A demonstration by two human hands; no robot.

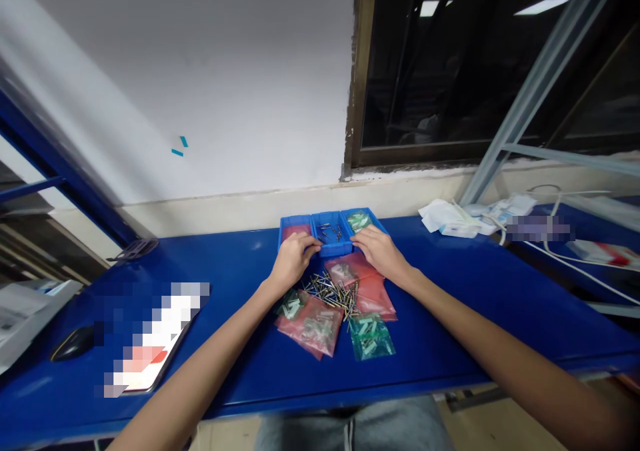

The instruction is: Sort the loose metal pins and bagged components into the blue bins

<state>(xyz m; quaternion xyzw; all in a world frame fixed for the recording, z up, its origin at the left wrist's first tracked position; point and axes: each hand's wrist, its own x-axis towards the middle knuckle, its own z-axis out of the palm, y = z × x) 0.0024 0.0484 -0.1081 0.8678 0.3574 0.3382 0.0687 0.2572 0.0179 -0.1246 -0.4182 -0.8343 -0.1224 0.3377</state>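
Three blue plastic bins stand side by side near the wall. My left hand (291, 259) is closed, with its fingertips at the left front corner of the middle blue bin (334, 250). At that bin's right front corner, the fingers of my right hand (383, 250) are pinched together. Several small metal pins (331, 232) lie inside the middle bin. The left bin (283, 222) holds red plastic bags, and the right bin (369, 212) holds green ones; my hands partly cover both. Below my hands is a loose pile of metal pins (334, 291).
Around the pile lie red bags (315, 324) and a green bag (371, 336) with small parts inside. A black mouse (75, 343) and a blurred-out flat object (160, 338) are at left. White crumpled packaging (450, 219) and cables sit at the right rear, beside a metal post (495, 148).
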